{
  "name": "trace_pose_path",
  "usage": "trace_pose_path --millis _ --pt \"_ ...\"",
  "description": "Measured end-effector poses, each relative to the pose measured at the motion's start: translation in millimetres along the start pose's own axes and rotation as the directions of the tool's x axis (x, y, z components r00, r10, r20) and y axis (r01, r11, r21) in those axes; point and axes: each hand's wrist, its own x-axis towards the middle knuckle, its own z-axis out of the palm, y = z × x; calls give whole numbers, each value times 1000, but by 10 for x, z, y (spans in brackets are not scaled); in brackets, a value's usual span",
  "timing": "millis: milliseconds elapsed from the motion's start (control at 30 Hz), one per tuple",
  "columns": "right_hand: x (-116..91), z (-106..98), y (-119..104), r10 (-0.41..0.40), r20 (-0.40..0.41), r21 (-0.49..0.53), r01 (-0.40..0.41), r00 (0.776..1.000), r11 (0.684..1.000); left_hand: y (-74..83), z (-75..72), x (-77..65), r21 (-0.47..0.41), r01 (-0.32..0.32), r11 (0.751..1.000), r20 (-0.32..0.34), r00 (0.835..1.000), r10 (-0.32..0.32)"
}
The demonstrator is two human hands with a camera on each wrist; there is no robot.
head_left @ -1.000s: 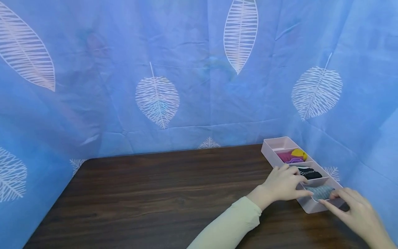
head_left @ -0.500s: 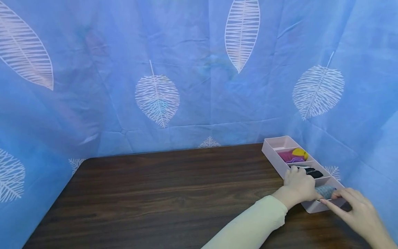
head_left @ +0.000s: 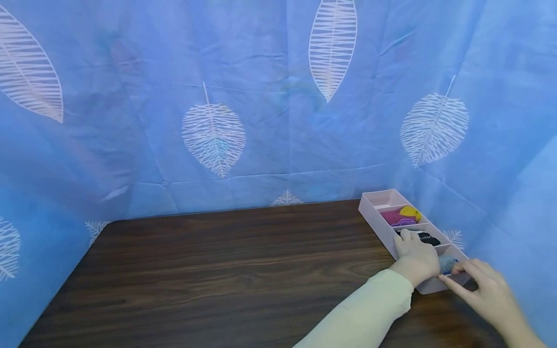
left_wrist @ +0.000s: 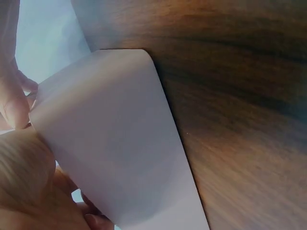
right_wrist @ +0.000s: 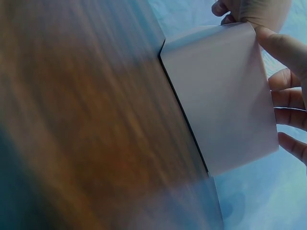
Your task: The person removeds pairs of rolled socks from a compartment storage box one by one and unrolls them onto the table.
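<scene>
A pink plastic organizer box (head_left: 377,223) with a row of compartments stands along the table's right side. In its nearest compartment lies a grey-blue knit bundle that looks like a folded sock (head_left: 447,262). My left hand (head_left: 417,259) reaches over the box's left wall, thumb side down by the near compartment; its grip is hidden behind the back of the hand. My right hand (head_left: 487,288) is at the near end, its thumb at the rim and its fingers over the compartment by the sock. In the right wrist view these fingers (right_wrist: 288,98) are spread along the box's edge.
The compartment behind holds a black bundle with white marks (head_left: 428,238). Further back are a maroon and yellow bundle (head_left: 402,215) and a bare compartment (head_left: 384,199). The brown wooden table (head_left: 217,270) extends left; a blue leaf-patterned curtain (head_left: 261,130) hangs behind and to the right.
My left hand has moved right and turned over the box's left wall, covering more of the near compartment and the grey-blue sock. My right hand stays at the box's near end.
</scene>
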Motion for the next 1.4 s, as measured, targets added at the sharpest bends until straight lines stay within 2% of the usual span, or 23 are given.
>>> trace_pose_path --millis 133,267,533,867,1067,1233,1400 --pt "0 18 -7 8 -2 1 -8 1000 1000 -37 33 5 2 -13 1000 -27 1000 13" --pt "-4 29 -22 26 2 1 -26 1000 1000 -109 111 -1 -12 -54 998 -87 995 53" --pt "2 80 -58 39 -7 24 -39 999 999 -269 238 -11 -66 -134 989 -212 970 117" --pt "1 88 -20 40 -3 36 -40 999 999 -415 245 -109 -128 -189 974 -291 946 145" --pt "-19 74 -37 89 34 12 -90 995 996 -485 201 -156 -168 -228 959 -355 922 157" --pt "-13 55 -19 48 1 20 -48 999 999 -573 69 -213 -198 -259 945 -431 889 153" --pt "-21 14 34 25 -27 34 -24 999 999 -749 -83 -272 -203 -285 937 -483 861 158"
